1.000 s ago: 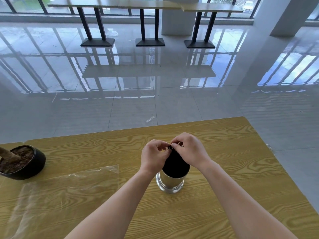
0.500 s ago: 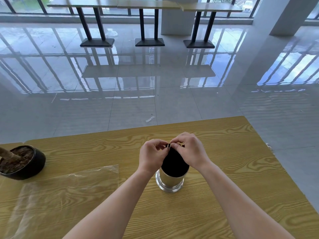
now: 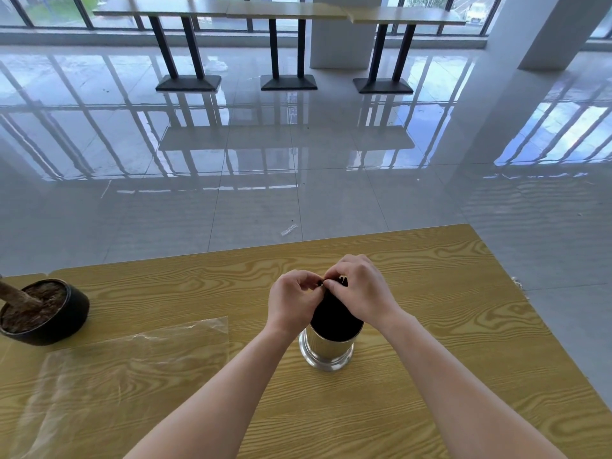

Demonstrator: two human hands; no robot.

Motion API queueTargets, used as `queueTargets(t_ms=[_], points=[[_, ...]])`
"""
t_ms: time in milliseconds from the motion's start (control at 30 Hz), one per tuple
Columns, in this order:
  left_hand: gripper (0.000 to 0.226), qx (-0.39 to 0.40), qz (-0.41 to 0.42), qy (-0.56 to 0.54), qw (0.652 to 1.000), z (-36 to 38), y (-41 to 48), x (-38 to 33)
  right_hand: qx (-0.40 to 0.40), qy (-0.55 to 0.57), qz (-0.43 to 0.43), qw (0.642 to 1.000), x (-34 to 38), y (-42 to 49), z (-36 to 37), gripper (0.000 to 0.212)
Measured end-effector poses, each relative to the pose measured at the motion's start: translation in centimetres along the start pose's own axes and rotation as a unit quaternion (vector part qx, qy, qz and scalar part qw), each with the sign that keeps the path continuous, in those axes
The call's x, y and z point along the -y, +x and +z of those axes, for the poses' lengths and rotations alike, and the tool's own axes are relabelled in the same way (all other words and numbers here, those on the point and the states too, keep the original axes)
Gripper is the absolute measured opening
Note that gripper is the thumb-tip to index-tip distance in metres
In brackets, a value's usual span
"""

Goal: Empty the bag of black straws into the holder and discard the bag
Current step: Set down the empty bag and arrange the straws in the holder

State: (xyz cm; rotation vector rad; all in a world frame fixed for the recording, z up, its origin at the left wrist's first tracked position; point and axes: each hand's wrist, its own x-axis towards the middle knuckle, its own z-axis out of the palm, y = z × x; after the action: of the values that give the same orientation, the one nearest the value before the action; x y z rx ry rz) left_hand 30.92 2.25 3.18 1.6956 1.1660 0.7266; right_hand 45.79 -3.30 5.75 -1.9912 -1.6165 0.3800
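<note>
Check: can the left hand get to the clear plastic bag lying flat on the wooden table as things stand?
Probably yes. The clear plastic bag lies flat on the wooden table, on the left hand's side with nothing between them. But that hand is pinching the black straws in the shiny metal holder, so it must let go first.

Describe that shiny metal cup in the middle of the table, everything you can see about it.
The holder is a round, mirror-bright cup that looks like polished steel, with a wider flared foot at the bottom. It stands upright on the wood-grain table, right of the clear bag and apart from it. A tight bundle of black straws fills its mouth and rises above the rim. The left hand and right hand pinch the straw tops; neither clearly touches the metal.
</note>
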Motion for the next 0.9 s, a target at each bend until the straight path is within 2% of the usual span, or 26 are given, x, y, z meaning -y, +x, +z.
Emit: queueTargets(t_ms=[200,300,367,533,900], points=[[0.005,0.029,0.001,0.029,0.999,-0.1,0.5,-0.5,0.003,0.030,0.008,1.000,-0.2,0.0,-0.4,0.009],[0.006,0.020,-0.002,0.021,1.000,0.1,0.5,-0.6,0.001,0.105,0.038,0.994,-0.6,-0.2,-1.1,0.025],[0.007,0.013,0.003,0.021,1.000,0.2,0.3,-0.4,-0.009,0.127,0.068,0.990,-1.3,-0.5,-1.7,0.028],[0.009,0.001,0.021,0.035,0.999,0.2,0.2,-0.2,0.013,0.102,0.107,0.989,-2.4,-1.0,-1.9,0.020],[0.007,-0.001,0.003,0.043,0.999,0.3,0.3,-0.6,0.032,0.050,0.103,0.993,-1.4,0.7,-1.0,0.010]])
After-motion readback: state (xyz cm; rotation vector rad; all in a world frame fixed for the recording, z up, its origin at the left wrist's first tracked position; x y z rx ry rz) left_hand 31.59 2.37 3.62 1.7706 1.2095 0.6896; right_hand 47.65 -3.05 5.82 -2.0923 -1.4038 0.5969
